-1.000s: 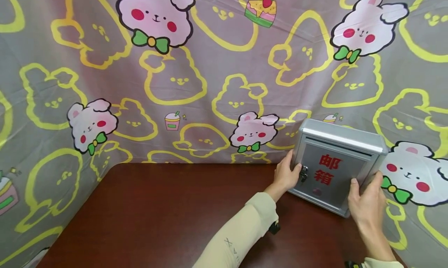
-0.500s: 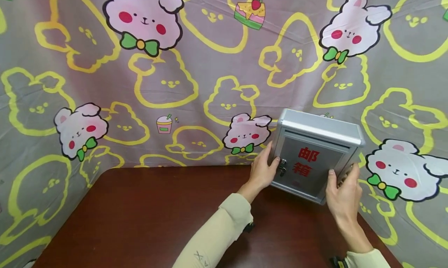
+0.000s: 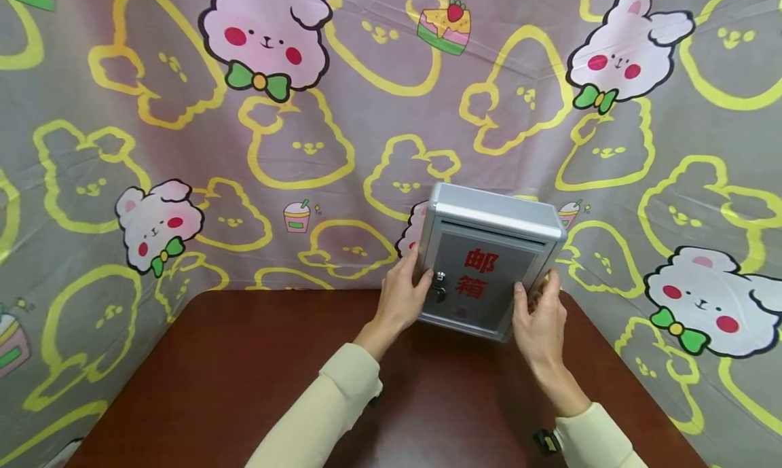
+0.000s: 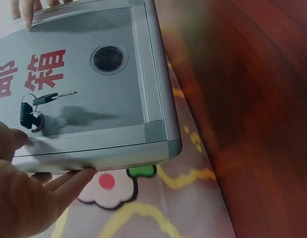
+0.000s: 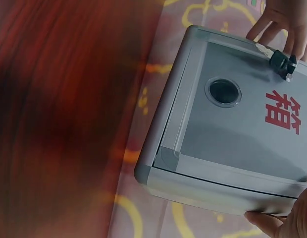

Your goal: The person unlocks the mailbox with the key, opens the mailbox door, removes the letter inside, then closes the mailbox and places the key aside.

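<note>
Metal box: yep, the grey box [image 3: 497, 271] is up in front of you, tilted, off the surface [image 3: 214, 380] and near its far edge
Left grip: your left grip [image 3: 398, 293] pinches the box's side, thumb on the front just beside the lock [image 4: 38, 123]
Right grip: your right grip [image 3: 542, 322] pinches the opposite side, thumb on the front too
Keys: a key [image 4: 46, 99] hangs on a ring at that lock
Box front: red characters, plus a round dark window [image 4: 108, 59] near the bottom
Backdrop: bunny-print cloth [image 3: 342, 108] behind it all
</note>
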`<state>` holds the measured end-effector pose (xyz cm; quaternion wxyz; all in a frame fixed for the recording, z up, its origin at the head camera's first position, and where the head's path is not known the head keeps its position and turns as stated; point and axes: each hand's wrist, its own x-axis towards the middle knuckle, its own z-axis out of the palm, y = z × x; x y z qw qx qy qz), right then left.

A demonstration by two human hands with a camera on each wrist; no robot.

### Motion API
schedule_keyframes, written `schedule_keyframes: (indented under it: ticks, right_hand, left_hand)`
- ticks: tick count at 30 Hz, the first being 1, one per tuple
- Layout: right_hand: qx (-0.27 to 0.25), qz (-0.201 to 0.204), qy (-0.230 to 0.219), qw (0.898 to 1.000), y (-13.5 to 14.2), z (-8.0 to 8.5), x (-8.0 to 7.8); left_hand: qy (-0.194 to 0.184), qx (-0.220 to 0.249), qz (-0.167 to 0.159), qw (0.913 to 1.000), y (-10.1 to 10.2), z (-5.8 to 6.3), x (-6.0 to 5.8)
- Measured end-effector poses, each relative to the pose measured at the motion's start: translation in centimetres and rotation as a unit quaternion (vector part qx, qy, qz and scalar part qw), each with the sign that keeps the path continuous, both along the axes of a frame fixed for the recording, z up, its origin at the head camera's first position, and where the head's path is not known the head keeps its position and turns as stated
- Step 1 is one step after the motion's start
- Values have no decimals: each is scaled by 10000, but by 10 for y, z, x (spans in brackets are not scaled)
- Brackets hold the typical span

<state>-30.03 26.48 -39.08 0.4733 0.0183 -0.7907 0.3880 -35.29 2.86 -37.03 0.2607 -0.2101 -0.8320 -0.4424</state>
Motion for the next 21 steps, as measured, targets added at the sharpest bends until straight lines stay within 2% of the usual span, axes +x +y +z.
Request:
schedule_keyframes:
  ticks: [6, 12, 21]
  right_hand:
    - [146, 494, 24, 9987, -25, 2, -8]
    - [116, 769, -117, 9969, -51, 2, -14]
    - [98, 1282, -218, 9915, -82, 1, -27]
  left_hand:
    - [-60, 127, 325, 9994, -32, -5, 10]
    - [-150, 123, 485, 9986, -62, -7, 15]
    - [-352, 236, 897, 9951, -94, -13, 22]
